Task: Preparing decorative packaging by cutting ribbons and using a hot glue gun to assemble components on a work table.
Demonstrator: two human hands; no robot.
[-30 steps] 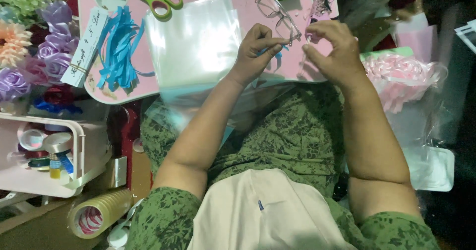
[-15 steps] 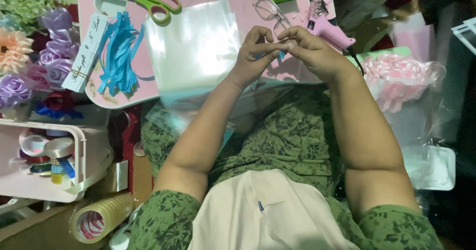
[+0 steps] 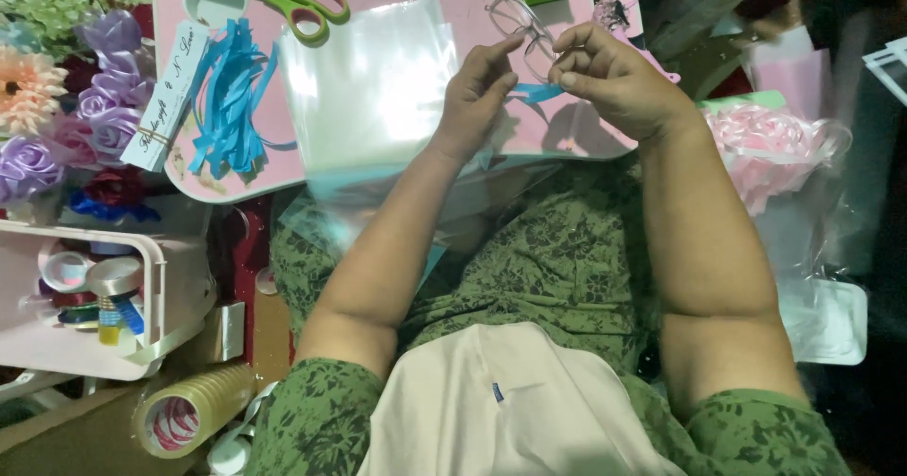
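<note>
Nearby, pink caddy [image 3: 179, 287] holds tape rolls [image 3: 90, 273].

The person wears a dark green short-sleeved top printed all over with a small darker leaf or flower pattern; the sleeves end above the elbows. A plain beige cloth panel with a tiny blue tag covers the chest at 6 o'clock. Both forearms and the hands are bare.
</note>
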